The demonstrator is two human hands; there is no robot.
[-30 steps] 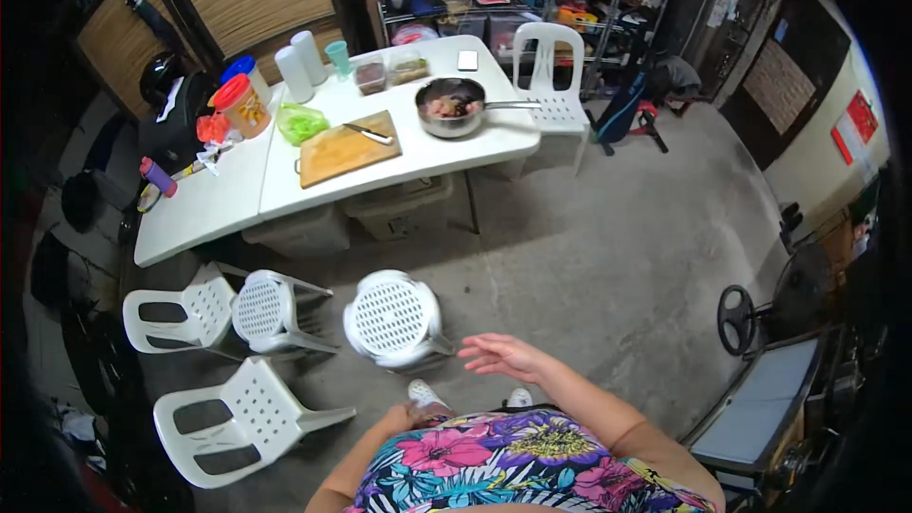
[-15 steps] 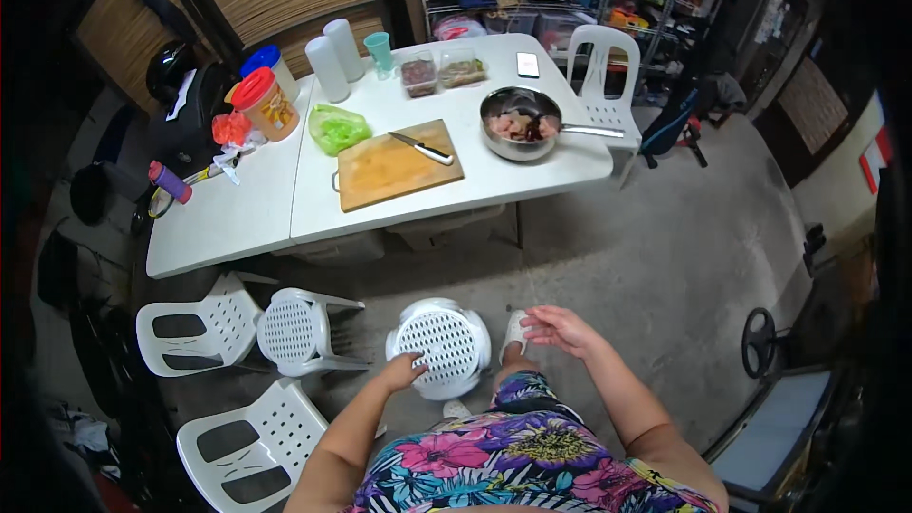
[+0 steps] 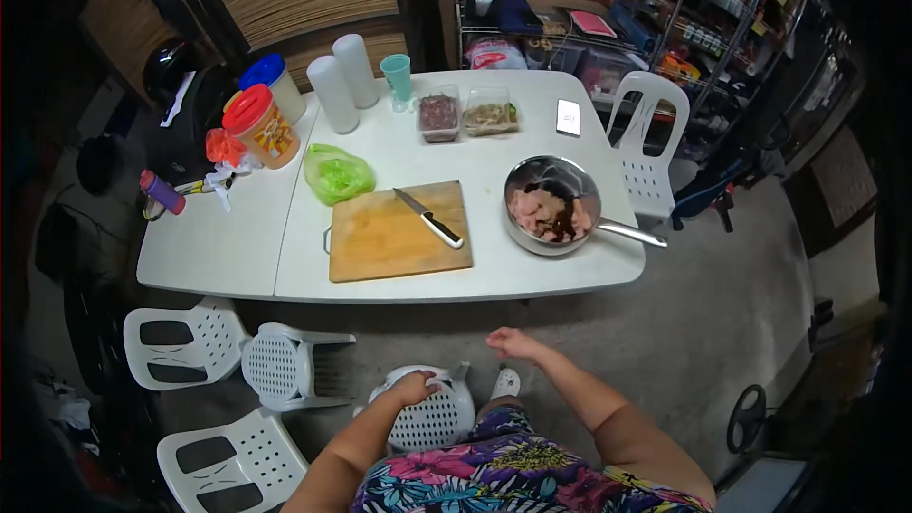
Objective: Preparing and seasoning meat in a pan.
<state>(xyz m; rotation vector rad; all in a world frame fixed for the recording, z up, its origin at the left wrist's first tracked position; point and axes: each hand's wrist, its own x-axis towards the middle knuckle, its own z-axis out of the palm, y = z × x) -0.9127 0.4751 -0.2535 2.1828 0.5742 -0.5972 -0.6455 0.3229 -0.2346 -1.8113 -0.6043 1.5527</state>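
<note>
My left hand (image 3: 415,387) is at the white plastic stool (image 3: 427,423), its fingers closed on the perforated seat, which stands close to my body and looks tilted, with a leg showing at its far right. Out in front of me, between the stool and the table, my right hand (image 3: 513,343) hangs in the air with loosely bent fingers and nothing in it. Above both hands, on the white folding table (image 3: 218,261), lie a wooden cutting board (image 3: 389,247) with a knife (image 3: 429,218) across it. A steel saucepan (image 3: 551,245) there contains raw meat (image 3: 541,209) and dark sauce.
White plastic chairs (image 3: 233,461) and another stool (image 3: 273,368) stand to my left. A further chair (image 3: 646,171) is at the table's right end. The tabletop also bears a green plastic bag (image 3: 337,176), food containers (image 3: 439,119), a phone (image 3: 568,118) and lidded tubs (image 3: 271,138).
The stool has come nearer to my body and tilted, with my left hand on it. My right hand has moved left and its fingers have drawn in. The view has shifted toward the table.
</note>
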